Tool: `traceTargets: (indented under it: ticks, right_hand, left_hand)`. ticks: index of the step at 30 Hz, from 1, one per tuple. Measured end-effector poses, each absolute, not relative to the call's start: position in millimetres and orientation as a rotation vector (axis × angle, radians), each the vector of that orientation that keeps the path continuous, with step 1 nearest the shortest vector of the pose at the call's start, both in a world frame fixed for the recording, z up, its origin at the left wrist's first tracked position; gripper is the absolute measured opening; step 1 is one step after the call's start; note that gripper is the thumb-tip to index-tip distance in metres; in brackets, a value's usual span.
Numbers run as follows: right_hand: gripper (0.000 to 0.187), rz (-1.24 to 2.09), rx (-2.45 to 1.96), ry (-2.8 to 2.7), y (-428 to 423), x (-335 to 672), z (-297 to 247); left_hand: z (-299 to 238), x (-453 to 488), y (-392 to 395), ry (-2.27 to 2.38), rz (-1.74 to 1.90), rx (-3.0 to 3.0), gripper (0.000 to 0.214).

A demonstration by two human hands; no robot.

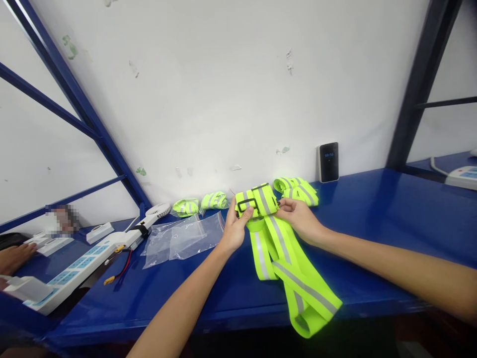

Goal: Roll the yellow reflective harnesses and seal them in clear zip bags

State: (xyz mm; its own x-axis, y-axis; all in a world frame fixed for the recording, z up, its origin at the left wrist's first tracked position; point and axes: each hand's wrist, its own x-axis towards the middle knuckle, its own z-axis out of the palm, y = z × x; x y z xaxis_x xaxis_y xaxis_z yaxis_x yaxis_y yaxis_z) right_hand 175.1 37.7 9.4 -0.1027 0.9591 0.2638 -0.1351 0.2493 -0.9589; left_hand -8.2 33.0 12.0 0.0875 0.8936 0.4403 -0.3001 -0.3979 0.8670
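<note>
A neon yellow reflective strap [280, 238] with grey stripes is partly rolled into a bundle with black buckles. My left hand [235, 227] grips the left side of the bundle, thumb in front beside a buckle. On the right edge, my right hand [298, 219] pinches the strap with its fingers together. Loose lengths hang below the bundle, and a folded loop droops over the table's front edge. Just behind my right hand lies another folded reflective strap [298, 190].
Clear plastic bags [186, 236] lie left of my hands, with two bagged straps [214, 200] behind them. A power strip [74, 271], cable with yellow connectors [121, 271] and small fan [159, 210] are farther left. A black-faced device [328, 162] stands by the wall. Another person's hand [17, 257] shows at far left.
</note>
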Motion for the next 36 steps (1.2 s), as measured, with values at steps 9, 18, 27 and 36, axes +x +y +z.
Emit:
traceTargets:
  ticks: [9,18,27,36]
  right_hand:
    - [0.034,1.636,-0.72,-1.258,35.1,177.5,14.8]
    - [0.054,1.751,-0.661,-1.181,20.9,173.1,25.9]
    - [0.03,1.622,-0.645,-1.182,25.7,168.2,15.8]
    - [0.022,1.587,-0.603,-1.161,28.1,169.7,16.1]
  left_hand:
    - [13.0,-13.1,37.6,0.727,1.488,1.677,0.049]
    - [11.1,-14.9,38.1,0.659,1.4,1.66,0.043]
    - [13.0,-10.2,33.7,0.538,1.228,1.263,0.058]
    - [9.4,-8.9,37.5,0.628,1.175,1.078,0.052]
